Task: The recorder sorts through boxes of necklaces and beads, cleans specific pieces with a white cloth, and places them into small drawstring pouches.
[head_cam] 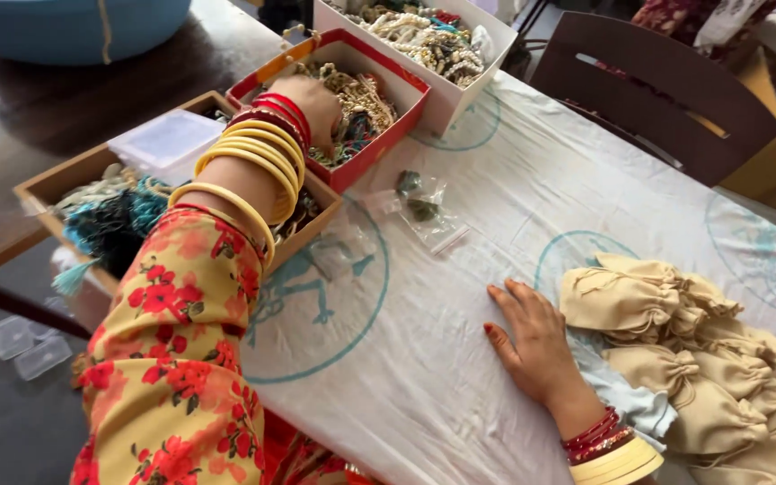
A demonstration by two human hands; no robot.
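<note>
White tablecloth (460,359) | left hand (316,103) in red box (388,135) | pouches (675,359) beside right hand (536,341)

Home craft or jewellery-packing setup, likely a dining room. A dark wooden table (29,117) is covered with a white printed cloth (460,296); a wooden chair (648,90) is pushed against it. Open boxes of beaded jewellery (365,103) are laid out, cloth drawstring pouches (675,332) are heaped, and small plastic bags (424,211) are scattered.

Dark wooden table (20,126), brown chair (666,94)
</note>
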